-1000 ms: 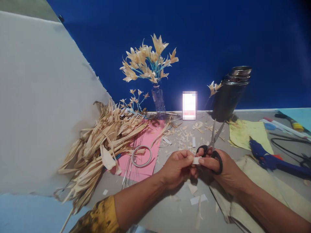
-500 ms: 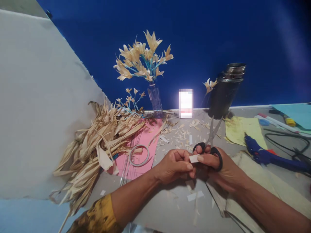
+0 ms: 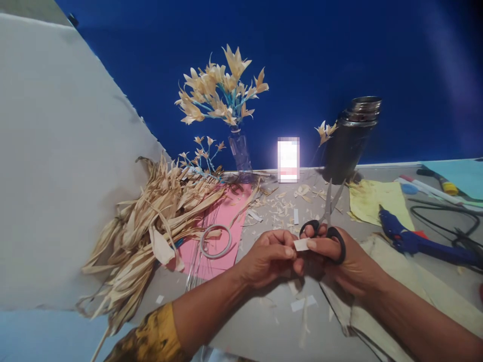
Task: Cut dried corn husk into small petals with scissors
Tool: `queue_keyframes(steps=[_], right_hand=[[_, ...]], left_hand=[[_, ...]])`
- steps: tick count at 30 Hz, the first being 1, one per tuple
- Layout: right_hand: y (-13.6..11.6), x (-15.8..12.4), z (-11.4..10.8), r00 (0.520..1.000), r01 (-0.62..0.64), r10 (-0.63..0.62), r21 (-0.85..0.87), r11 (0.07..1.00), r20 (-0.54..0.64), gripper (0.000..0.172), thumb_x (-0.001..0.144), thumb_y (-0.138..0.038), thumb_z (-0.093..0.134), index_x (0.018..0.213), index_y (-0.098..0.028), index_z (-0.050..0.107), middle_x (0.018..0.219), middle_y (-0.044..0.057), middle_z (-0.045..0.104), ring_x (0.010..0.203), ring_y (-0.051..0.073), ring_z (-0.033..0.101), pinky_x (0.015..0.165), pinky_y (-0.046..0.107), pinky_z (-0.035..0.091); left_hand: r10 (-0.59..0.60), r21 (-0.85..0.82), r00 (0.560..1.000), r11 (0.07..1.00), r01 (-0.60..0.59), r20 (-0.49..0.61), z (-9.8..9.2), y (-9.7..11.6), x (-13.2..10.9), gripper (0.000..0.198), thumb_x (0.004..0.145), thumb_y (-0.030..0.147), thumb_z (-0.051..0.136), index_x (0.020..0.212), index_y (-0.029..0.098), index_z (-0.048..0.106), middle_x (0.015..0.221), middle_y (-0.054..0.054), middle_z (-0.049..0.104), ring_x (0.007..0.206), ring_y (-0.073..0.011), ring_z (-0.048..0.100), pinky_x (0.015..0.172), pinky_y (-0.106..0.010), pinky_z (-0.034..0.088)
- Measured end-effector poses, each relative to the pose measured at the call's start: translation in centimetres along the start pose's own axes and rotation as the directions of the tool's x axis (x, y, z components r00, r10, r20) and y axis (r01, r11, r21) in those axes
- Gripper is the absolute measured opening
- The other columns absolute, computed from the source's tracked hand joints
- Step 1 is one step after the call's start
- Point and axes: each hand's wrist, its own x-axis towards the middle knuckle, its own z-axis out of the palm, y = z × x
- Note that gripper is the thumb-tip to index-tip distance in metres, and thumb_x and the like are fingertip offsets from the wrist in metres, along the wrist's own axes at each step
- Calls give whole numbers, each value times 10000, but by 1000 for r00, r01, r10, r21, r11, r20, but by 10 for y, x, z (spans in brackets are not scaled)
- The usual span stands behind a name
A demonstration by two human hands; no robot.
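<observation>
My right hand (image 3: 341, 259) has its thumb and fingers through the black handle loops of a pair of scissors (image 3: 328, 211). The blades point away from me and stand apart. The same thumb presses on a small white paper piece (image 3: 301, 245). My left hand (image 3: 269, 256) is closed in a pinch at the left end of that paper piece, its fingertips partly hidden. Beneath the hands lie a white paper strip (image 3: 303, 303) and thin husk shreds on the grey table (image 3: 256, 322).
Dried corn husks (image 3: 151, 216) and a tape ring (image 3: 216, 241) lie left, over pink paper (image 3: 236, 211). Husk flowers stand in a plastic bottle (image 3: 240, 153). A dark flask (image 3: 349, 146) and lit phone (image 3: 289, 159) stand behind. A blue glue gun (image 3: 418, 241) lies right.
My left thumb has drawn slightly left, away from the paper piece's lower edge. The scissors and right hand look nearly unmoved.
</observation>
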Motion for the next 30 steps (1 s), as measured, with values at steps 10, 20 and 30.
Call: queue_keyframes(steps=[10,20,30], right_hand=[[5,1,0,997,-1,-11,-146,989,-82,332,655,-265,862,862,-195,611,646,-21,659,573,171,636,536,259,473],[-4,3,-17,999,-4,6,-27,1000,47,315,669,-381,857,813,-175,667,652,-30,553,534,105,467,503,230,361],[3,1,-11,998,-47,53,-152,987,30,325,667,-301,863,862,-192,626,719,7,659,650,184,615,591,272,437]], left_hand=[[26,185,983,983,8,-184,-5,-4,4,402,642,408,887,734,138,605,576,-15,636,483,-98,553,510,-218,429],[45,163,992,986,-25,-121,-7,5,2,402,600,410,913,672,134,629,615,-20,646,527,-108,585,560,-240,452],[60,284,984,959,-9,-168,-1,4,0,369,593,389,915,669,120,673,593,-22,638,522,-108,586,537,-233,437]])
